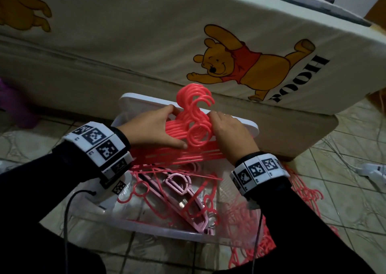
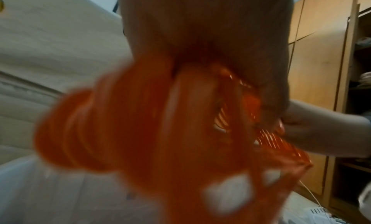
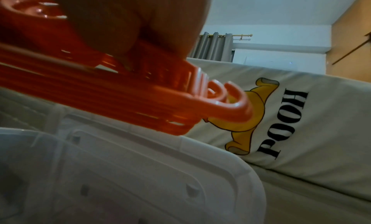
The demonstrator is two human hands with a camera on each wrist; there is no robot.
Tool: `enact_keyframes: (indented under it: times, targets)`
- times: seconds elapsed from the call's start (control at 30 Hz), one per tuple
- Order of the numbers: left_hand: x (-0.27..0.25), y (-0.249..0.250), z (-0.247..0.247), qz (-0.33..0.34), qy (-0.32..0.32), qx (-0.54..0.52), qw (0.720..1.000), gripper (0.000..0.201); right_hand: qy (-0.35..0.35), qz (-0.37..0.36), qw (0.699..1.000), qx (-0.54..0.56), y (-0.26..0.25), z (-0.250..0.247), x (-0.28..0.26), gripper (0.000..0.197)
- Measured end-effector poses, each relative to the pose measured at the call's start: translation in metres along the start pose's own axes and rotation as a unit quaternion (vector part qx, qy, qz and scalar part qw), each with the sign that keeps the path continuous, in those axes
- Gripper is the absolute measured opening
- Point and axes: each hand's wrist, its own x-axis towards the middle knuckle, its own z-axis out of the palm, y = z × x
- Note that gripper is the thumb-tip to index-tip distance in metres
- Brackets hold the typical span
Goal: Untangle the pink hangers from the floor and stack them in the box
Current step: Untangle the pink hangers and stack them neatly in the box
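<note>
A thick bundle of pink hangers (image 1: 188, 127) is held between both hands above the clear plastic box (image 1: 146, 232), hooks pointing up toward the bed. My left hand (image 1: 154, 127) grips the bundle's left shoulder. On the right shoulder, my right hand (image 1: 231, 131) has its fingers curled over the top. The bundle (image 2: 124, 124) fills the left wrist view as a blur; the right wrist view shows its curved ends (image 3: 96, 103) under my fingers (image 3: 128, 29). Several loose pink hangers (image 1: 177, 196) lie tangled inside the box. More hangers (image 1: 302, 188) lie on the floor to its right.
The box's white lid (image 1: 240, 123) stands behind it against the bed (image 1: 125, 44), which has a bear-print sheet. The floor is tiled (image 1: 344, 211), with a white power strip (image 1: 373, 169) and cords at the right. A purple object (image 1: 14, 104) sits at far left.
</note>
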Motion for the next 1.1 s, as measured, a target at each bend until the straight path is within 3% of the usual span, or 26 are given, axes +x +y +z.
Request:
enact_keyframes:
  times: [0.1, 0.2, 0.37, 0.47, 0.57, 0.6, 0.7, 0.8, 0.9, 1.0, 1.1]
  targets:
    - [0.0, -0.005, 0.003, 0.007, 0.001, 0.065, 0.998, 0.046, -0.015, 0.006, 1.0, -0.004, -0.001, -0.001, 0.001, 0.018]
    - [-0.001, -0.006, 0.009, 0.033, 0.082, 0.201, 0.976, 0.035, -0.025, 0.029, 0.999, 0.016, -0.003, 0.002, 0.003, 0.02]
    - [0.0, -0.009, 0.007, -0.005, 0.078, 0.199, 0.977, 0.025, -0.056, 0.08, 0.976, 0.194, 0.001, 0.002, 0.002, 0.031]
    - [0.0, -0.016, -0.001, -0.025, 0.091, 0.205, 0.974, 0.024, -0.034, 0.084, 0.981, 0.171, 0.014, -0.004, -0.005, 0.047]
    - [-0.001, -0.021, -0.01, -0.022, 0.129, 0.187, 0.974, 0.025, 0.001, 0.098, 0.99, 0.101, 0.029, -0.013, -0.013, 0.029]
    - [0.0, -0.021, -0.013, -0.02, 0.144, 0.182, 0.973, 0.026, -0.031, 0.102, 0.992, 0.065, 0.031, -0.013, -0.016, 0.023]
    - [0.001, -0.02, -0.018, -0.007, 0.181, 0.178, 0.967, 0.031, -0.222, 0.084, 0.971, -0.027, 0.024, 0.005, -0.022, 0.006]
    - [0.003, -0.019, -0.018, -0.004, 0.2, 0.17, 0.965, 0.035, -0.346, 0.025, 0.937, -0.045, 0.002, 0.052, -0.031, 0.02]
    - [0.003, -0.014, -0.015, 0.001, 0.213, 0.193, 0.958, 0.03, -0.378, -0.032, 0.925, -0.037, -0.02, 0.109, -0.043, 0.027]
    - [0.002, -0.011, -0.015, 0.008, 0.203, 0.236, 0.95, 0.028, -0.391, -0.015, 0.92, -0.019, -0.032, 0.152, -0.058, 0.028]
    - [0.0, -0.011, -0.015, 0.012, 0.203, 0.232, 0.951, 0.028, -0.429, -0.045, 0.901, -0.043, -0.035, 0.181, -0.068, 0.031]
